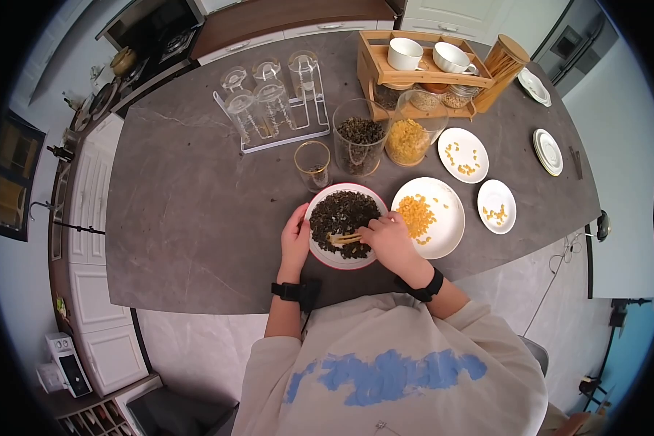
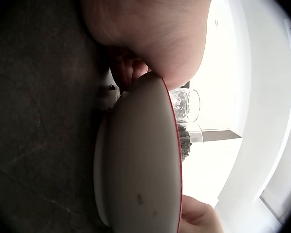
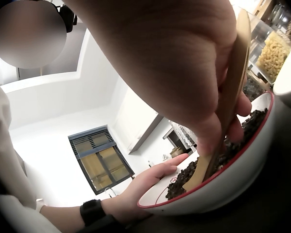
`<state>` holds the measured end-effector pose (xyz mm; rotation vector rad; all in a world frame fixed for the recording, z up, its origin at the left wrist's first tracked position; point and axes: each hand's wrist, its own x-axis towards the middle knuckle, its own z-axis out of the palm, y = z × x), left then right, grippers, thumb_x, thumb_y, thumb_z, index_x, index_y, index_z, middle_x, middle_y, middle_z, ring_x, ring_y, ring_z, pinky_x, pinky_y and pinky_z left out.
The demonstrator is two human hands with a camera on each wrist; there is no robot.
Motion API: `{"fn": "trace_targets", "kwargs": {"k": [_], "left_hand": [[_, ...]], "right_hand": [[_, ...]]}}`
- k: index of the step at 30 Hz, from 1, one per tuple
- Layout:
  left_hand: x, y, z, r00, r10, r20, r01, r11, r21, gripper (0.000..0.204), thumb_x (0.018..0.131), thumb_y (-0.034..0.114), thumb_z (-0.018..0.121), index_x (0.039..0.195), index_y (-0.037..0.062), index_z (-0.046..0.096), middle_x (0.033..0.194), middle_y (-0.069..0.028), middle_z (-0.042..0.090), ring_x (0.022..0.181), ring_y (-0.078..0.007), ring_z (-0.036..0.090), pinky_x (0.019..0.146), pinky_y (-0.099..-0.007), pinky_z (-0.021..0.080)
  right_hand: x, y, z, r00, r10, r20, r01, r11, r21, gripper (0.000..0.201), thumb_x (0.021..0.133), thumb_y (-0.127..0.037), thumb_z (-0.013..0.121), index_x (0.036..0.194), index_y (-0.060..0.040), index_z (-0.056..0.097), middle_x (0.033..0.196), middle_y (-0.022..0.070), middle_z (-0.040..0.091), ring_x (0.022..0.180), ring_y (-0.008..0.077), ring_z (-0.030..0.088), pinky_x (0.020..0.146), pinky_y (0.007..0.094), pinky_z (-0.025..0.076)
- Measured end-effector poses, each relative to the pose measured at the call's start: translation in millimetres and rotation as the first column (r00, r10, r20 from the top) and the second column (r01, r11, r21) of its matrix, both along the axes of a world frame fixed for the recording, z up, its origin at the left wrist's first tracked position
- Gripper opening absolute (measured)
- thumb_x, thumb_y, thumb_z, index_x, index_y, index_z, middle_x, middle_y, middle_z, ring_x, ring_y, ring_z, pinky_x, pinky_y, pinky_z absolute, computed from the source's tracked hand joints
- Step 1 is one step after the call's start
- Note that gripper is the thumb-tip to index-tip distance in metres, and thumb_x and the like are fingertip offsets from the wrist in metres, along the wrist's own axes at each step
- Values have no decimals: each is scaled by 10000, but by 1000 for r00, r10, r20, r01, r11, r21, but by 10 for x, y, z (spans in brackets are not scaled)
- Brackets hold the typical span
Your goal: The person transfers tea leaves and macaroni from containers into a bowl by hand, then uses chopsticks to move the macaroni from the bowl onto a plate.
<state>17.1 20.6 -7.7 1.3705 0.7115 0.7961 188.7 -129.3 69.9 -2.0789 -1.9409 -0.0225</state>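
A white bowl with a red rim [image 1: 341, 267] stands before me, filled with dark dried tea leaves [image 1: 341, 211]. My left hand [image 1: 295, 234] holds the bowl's left side, its thumb at the rim and fingers against the outer wall, as the left wrist view also shows. Over the bowl's right edge, my right hand [image 1: 394, 243] grips wooden tongs [image 1: 344, 238], whose tips reach down into the leaves. In the right wrist view the tongs [image 3: 235, 77] slant between thumb and fingers. Whether the tips pinch a leaf, I cannot tell.
A white plate [image 1: 450, 243] of yellow bits lies right of the bowl, with smaller plates [image 1: 479, 142] beyond. Behind stand a drinking glass [image 1: 312, 163], jars of leaves [image 1: 360, 134] and yellow pieces [image 1: 408, 139], a rack of glasses [image 1: 287, 142] and a wooden shelf with cups [image 1: 385, 69].
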Motion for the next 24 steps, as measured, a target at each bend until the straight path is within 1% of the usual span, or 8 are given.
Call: {"fn": "trace_targets", "kwargs": {"k": [2,5,8,12,13,16,20,24], "left_hand": [[-2,4,-12,1000,0,1,0,1000,1,362,929,-30,412,1287,-53,462,1245,-126,563,1151,-174,526,995,-280,385],[5,2,-6,1000,7,18,-7,1000,14,344,934,-9,434,1272,-50,480,1218,-113,575,1112,-165,541,967,-274,401],[6,3,-11,1000,10,14,-10,1000,14,346,932,-13,432,1273,-48,481,1218,-111,575,1110,-164,542,966,-272,402],[4,-10,20,1000,13,7,-13,1000,19,349,930,-19,429,1275,-46,481,1220,-111,573,1110,-161,541,965,-269,401],[4,-12,40,1000,12,2,-12,1000,20,350,930,-21,428,1275,-46,481,1220,-111,573,1111,-160,541,965,-269,400],[6,-12,40,1000,13,-8,-13,1000,9,353,931,-16,428,1279,-50,476,1231,-116,568,1127,-167,534,980,-278,392],[5,-2,6,1000,15,-19,-15,1000,19,353,931,-13,427,1279,-53,474,1235,-120,566,1136,-171,530,988,-283,386],[-3,-7,22,1000,15,-19,-15,1000,12,352,929,-18,423,1275,-55,474,1237,-123,565,1138,-173,530,991,-284,385]], "right_hand": [[49,-50,64,999,-38,-33,38,999,7,81,764,-190,625,820,-142,657,732,20,586,788,187,602,847,363,388],[195,-142,118,996,-85,-32,87,994,62,137,766,-199,662,888,-138,678,772,13,621,770,195,604,795,358,393],[358,-275,217,980,-192,-60,196,977,78,146,765,-205,674,892,-133,684,782,19,631,762,213,604,798,364,394],[586,-490,359,947,-319,-26,319,947,17,167,757,-211,690,898,-121,687,746,35,624,729,228,593,782,369,399],[643,-550,357,941,-337,-22,338,939,57,163,758,-204,692,895,-116,686,730,38,621,719,226,589,771,372,398],[729,-695,393,903,-428,-35,428,904,-4,144,770,-206,681,891,-129,685,738,31,619,750,207,607,804,392,405],[767,-760,337,881,-472,-25,470,881,-43,166,772,-203,681,918,-125,674,766,37,626,774,209,609,813,400,403],[704,-677,273,914,-405,-26,406,914,24,176,763,-176,686,929,-118,676,780,42,631,754,226,602,784,375,399]]}}
